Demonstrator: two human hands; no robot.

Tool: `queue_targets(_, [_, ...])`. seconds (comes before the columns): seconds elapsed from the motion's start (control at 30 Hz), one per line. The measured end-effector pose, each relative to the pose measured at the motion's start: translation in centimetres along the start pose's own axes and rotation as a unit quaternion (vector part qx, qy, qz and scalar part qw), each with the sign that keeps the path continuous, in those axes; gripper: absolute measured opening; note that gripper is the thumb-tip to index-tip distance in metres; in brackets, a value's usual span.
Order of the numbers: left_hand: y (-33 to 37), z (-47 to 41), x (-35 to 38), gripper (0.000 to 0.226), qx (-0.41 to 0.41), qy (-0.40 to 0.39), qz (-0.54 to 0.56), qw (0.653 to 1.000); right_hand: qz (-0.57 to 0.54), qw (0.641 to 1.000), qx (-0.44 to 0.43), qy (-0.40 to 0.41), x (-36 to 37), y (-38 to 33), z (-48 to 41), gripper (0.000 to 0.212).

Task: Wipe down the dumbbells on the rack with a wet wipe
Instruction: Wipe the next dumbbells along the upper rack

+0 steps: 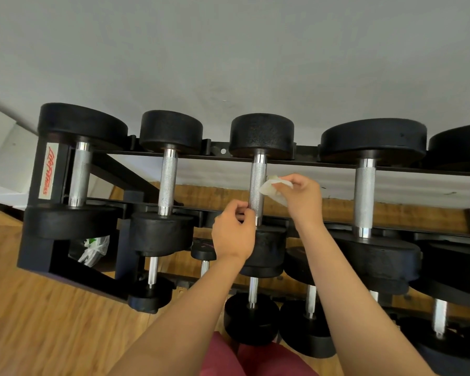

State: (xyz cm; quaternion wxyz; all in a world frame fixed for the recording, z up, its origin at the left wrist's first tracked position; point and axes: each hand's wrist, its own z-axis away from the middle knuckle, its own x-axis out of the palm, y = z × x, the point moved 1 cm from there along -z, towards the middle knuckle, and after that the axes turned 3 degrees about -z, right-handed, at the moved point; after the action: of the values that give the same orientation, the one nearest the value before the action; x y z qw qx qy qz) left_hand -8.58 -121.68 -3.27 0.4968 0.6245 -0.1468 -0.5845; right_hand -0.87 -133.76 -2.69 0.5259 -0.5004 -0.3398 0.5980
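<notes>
Pale grey wall (pixel 228 50) fills the top, light wooden plank floor (pixel 38 308) the lower left. Against the wall stands a black steel two-tier dumbbell rack (pixel 37 253). Heads sit on front & back rails, so each handle spans the gap & can be reached all round. The top tier holds a row of black rubber-headed dumbbells w/ knurled chrome handles. The one being worked on is the middle dumbbell (pixel 261 134), third from the left end, lying in its cradle, not lifted.

Both bare forearms reach up from the bottom edge & converge on that handle. The left hand (pixel 234 234) comes in from the left w/ wrist fairly straight. Its fingers are curled, thumb & fingertips closed on the handle's near end just above the front head, prob. to steady the bar or turn it. The right hand (pixel 300 195) sits on the other side, wrist bent down. Its fingers are bunched, pinching a crumpled white wet wipe (pixel 273 189) whose leading fold touches the handle's right side about mid-length. Judged: the handle wipe is under way, and the dumbbells further right are prob. not yet done.
</notes>
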Motion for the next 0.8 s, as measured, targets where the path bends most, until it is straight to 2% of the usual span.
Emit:
queue_targets(0.13, [0.0, 0.0, 0.0, 0.010, -0.003, -0.001, 0.001, 1.000, 0.095, 0.992, -0.076, -0.045, -2.2, -0.6, 1.2, 0.010])
queue_targets(0.27, [-0.2, -0.1, 0.0, 0.009, 0.002, 0.002, -0.001, 1.000, 0.161, 0.977, -0.044, -0.136, -2.0, 0.9, 1.9, 0.014])
queue_targets(0.37, [-0.4, -0.2, 0.3, 0.017, 0.000, 0.006, 0.006, 1.000, 0.156, 0.971, -0.018, -0.183, -0.4, 1.7, 1.9, 0.018])
queue_targets(0.47, [-0.7, -0.2, 0.4, 0.030, -0.002, 0.010, 0.011, 1.000, 0.095, 0.982, 0.014, -0.162, 1.6, 2.1, 1.8, 0.013])
queue_targets(0.7, [-0.1, 0.0, 0.1, 0.034, -0.013, 0.009, 0.026, 1.000, -0.018, 0.999, 0.034, -0.037, 1.5, 2.9, 2.1, 0.015])
queue_targets(0.8, [0.0, 0.1, 0.0, 0.036, -0.008, 0.009, 0.029, 1.000, -0.035, 0.996, 0.055, -0.062, 1.5, 2.3, 2.1, 0.006])
